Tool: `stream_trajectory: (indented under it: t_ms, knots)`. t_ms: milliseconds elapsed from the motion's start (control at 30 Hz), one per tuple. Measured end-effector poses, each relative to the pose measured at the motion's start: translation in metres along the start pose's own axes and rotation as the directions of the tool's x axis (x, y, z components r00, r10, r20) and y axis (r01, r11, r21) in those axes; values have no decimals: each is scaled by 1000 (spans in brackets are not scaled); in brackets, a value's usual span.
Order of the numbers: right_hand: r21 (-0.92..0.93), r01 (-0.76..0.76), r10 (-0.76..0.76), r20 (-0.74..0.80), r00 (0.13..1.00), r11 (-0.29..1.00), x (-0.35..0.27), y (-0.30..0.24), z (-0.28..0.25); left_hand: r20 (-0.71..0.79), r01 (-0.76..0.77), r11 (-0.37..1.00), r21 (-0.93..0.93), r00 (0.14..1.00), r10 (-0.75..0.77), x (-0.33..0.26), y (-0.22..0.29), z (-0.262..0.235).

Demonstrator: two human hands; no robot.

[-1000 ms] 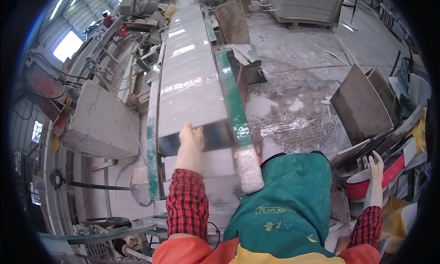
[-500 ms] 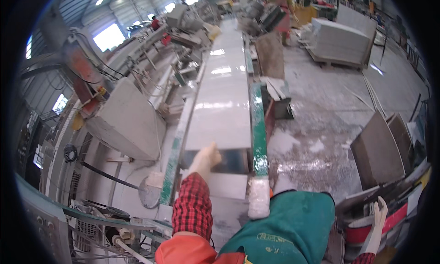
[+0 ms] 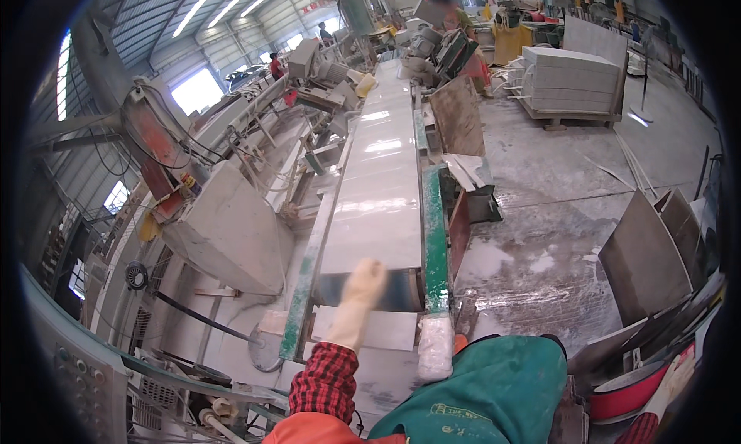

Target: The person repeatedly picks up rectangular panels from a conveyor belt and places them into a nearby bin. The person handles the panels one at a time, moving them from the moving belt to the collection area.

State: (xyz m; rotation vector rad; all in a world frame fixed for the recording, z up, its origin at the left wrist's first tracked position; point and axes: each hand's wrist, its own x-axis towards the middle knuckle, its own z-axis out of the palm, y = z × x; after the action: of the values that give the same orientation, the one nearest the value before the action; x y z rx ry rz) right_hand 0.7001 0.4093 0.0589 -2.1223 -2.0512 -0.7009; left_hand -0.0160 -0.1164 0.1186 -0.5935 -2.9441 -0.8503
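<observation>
My left hand, in a cream glove with a red-and-black checked sleeve behind it, reaches over the near end of a long conveyor. Its fingers are curled closed, and whatever may be inside them is hidden. Just beyond it the pale, shiny belt surface runs away between side rails; a dark roller shows beside the hand. At the lower right, my right hand, also gloved, is held beside a red round-rimmed container. Blur and the picture's rim hide how its fingers are set.
A green rail borders the conveyor on the right, ending in a plastic-wrapped block. Brown boards lean at right, and stacked pale slabs stand farther off. A control panel is at lower left. Another person stands far ahead.
The view has tilted up, showing more of the hall. My left hand stays over the conveyor's near end. My right hand, raised with fingers apart before, has shifted toward the right rim.
</observation>
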Motion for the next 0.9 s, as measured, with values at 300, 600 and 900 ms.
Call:
stream_trajectory:
  t_ms: [300,600,900]
  knots:
    - [498,28,69,-176,982,867,-7,-11,3,70,-703,706,-89,703,708,-22,116,82]
    - [15,61,-54,-296,954,998,22,-21,-9,-15,-733,677,66,678,735,-18,108,114]
    - [334,-90,42,146,988,938,57,-12,29,82,-686,726,46,727,681,-18,110,114]
